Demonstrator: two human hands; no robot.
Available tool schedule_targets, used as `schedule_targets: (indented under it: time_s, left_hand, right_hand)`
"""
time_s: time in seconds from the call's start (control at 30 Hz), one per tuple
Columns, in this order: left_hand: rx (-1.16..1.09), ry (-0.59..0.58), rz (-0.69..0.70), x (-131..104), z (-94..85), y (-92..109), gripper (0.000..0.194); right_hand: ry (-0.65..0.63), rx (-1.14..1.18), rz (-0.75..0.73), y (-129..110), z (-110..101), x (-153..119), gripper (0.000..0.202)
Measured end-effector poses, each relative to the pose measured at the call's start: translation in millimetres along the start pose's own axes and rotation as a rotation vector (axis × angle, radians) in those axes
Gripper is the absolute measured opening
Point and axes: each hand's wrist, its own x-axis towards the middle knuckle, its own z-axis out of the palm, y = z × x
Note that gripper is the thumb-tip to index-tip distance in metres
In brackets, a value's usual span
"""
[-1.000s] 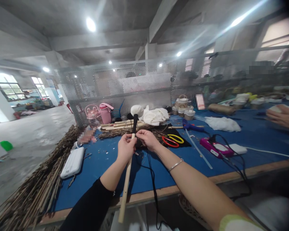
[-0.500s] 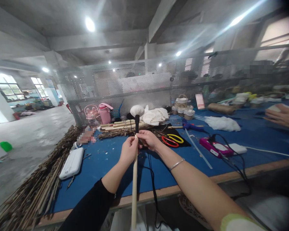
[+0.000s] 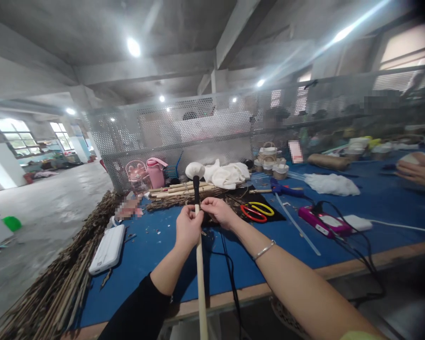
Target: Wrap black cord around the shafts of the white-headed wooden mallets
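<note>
A long pale wooden stick [image 3: 200, 283] points away from me, with black wrapping [image 3: 196, 189] near its far end and a round white padded head [image 3: 194, 170] at the tip. My left hand [image 3: 189, 225] is closed around the stick just below the black part. On the right side of the stick, my right hand [image 3: 216, 212] pinches at the lower edge of the black wrapping; what lies between its fingertips is too small to name. Black cord [image 3: 230, 264] hangs below the hands over the table edge.
Dry twigs [image 3: 67, 264] and a white power bank [image 3: 108, 249] lie left on the blue table [image 3: 145, 264]. Scissors [image 3: 257, 212], a glue gun [image 3: 286, 189] and a purple device [image 3: 324, 222] are right. Another person's hand [image 3: 420, 169] shows far right.
The padded head and black wrapping have shifted slightly left, and the stick's near end has swung right. Both hands stay at the wrapping's lower edge. The view has shifted slightly.
</note>
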Motion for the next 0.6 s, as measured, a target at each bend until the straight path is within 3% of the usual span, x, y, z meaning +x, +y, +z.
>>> schedule_targets:
  time_s: [0.27, 0.43, 0.6]
  left_hand:
    - [-0.101, -0.041, 0.005, -2.8, 1.3, 2.5, 0.022]
    - [-0.208, -0.073, -0.002, -5.5, 3.9, 0.8, 0.024]
    - [-0.264, -0.115, 0.011, -6.8, 5.6, -1.1, 0.03]
  right_hand:
    - [-0.014, 0.043, 0.028, 1.9, -0.8, -0.5, 0.027]
    - [-0.008, 0.072, -0.027, 1.8, -0.6, -0.2, 0.029]
    - [-0.207, 0.175, 0.093, 1.0, -4.0, -1.9, 0.03]
